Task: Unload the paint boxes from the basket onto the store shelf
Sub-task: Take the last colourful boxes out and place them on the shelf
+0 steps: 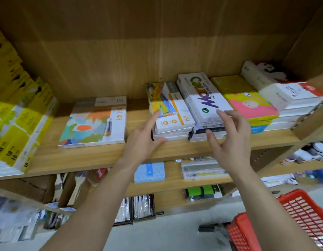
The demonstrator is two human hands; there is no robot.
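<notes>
Red basket (302,211) at lower right, on the floor; only its mesh wall and rim show, contents not visible. Wooden shelf (95,156) carries paint boxes in stacks: yellow stack (21,124) at left, a single flat abstract-print box (93,124), a colourful middle stack (171,113), a white "Water Colour" stack (202,98) tilted against it, then a pink-and-yellow stack (251,105).

Left hand (144,138) spread open, fingertips touching the middle stack's left edge, thumb at its base. Right hand (231,138) open, fingers splayed, just before the white stack; contact unclear. Neither grips anything.
</notes>
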